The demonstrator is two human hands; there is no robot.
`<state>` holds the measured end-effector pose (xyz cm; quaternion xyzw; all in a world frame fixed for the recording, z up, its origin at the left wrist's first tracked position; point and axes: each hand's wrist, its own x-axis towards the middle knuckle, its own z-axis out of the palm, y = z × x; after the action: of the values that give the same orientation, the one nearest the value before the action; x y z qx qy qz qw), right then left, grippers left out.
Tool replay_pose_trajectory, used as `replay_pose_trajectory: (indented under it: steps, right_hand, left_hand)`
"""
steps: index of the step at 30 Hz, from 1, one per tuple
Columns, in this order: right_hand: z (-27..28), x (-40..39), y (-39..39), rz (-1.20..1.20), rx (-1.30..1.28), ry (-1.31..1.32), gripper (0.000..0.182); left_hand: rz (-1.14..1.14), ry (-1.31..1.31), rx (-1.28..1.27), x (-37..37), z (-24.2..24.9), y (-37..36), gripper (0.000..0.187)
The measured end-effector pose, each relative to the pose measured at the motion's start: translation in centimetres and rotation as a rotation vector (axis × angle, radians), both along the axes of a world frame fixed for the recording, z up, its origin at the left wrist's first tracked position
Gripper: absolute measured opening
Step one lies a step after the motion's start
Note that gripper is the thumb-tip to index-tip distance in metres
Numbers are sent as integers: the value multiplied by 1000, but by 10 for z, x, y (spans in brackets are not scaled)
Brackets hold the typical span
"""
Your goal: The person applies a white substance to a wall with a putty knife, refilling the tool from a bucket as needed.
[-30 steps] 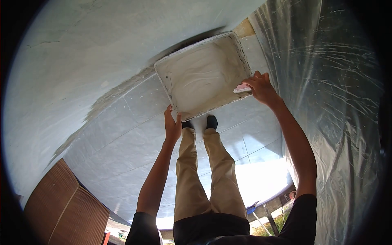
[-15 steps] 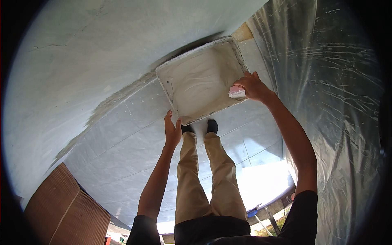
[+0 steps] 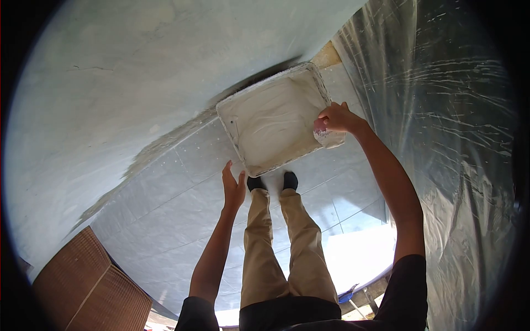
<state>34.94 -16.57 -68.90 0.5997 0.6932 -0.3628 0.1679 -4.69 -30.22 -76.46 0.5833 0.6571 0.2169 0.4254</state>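
So the right hand (image 3: 340,117) has its fingers curled round a pinkish, paste-smeared tool (image 3: 328,136), right by the tray's near right corner. Left hand's (image 3: 234,186) fingers are spread and holding nothing, just beside the near left corner. The tray of pale paste (image 3: 276,118) sits ahead, between both hands.

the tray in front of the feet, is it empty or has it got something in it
Not empty: the tray holds a pale, wet-looking paste, spread across its bottom with smeared ridges showing. How deep it is, I cannot tell.
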Motion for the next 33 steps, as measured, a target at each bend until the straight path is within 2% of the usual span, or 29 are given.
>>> replay_pose_trajectory:
  steps: [2, 4, 5, 7, 8, 10, 11, 12, 14, 15, 20, 24, 26, 27, 29, 33]
  right_hand:
    - [5, 7, -2, -63, -20, -9, 25]
    - [7, 16, -5, -331, -97, 93, 26]
    - [15, 18, -4, -333, -78, 95, 26]
    - [35, 21, -4, -477, -229, 253, 30]
    - [46, 22, -7, -477, -204, 257, 30]
    - [71, 21, -14, -857, -212, 604, 32]
    - [86, 21, -15, -934, -211, 675, 30]
    - [104, 20, -15, -927, -175, 686, 30]
    - [144, 18, -17, -958, -186, 874, 28]
    - [166, 16, -16, -945, -147, 883, 28]
    - [302, 1, -12, -972, 54, 1307, 33]
    - [393, 0, -2, -867, 230, 1529, 36]
    - [434, -2, 3, -745, 352, 1681, 31]
    - [452, -4, 6, -718, 378, 1685, 31]
    - [485, -9, 9, -658, 618, 1707, 31]
    - [540, -12, 15, -595, 796, 1796, 26]
  left_hand:
    - [-23, 33, 21, 1, 10, 4, 58]
    - [-34, 53, 25, 5, 24, 10, 56]
    - [-37, 51, 45, 7, 32, 15, 56]
    - [-53, 44, 73, 12, 51, 28, 55]
    - [-56, 42, 98, 14, 61, 35, 55]
    - [-86, -41, 151, 19, 82, 52, 59]
    - [-93, -68, 165, 24, 100, 62, 58]
    - [-99, -73, 200, 28, 113, 72, 58]
    - [-151, -103, 262, 36, 143, 94, 56]
    - [-171, -114, 323, 42, 164, 105, 53]
    - [-240, -248, 528, 69, 280, 165, 46]
    - [-288, -348, 662, 85, 386, 195, 42]
    - [-308, -381, 740, 90, 437, 207, 41]
    - [-318, -401, 785, 92, 460, 212, 40]
    - [-336, -423, 857, 96, 504, 219, 40]
    - [-361, -410, 1025, 100, 579, 223, 41]
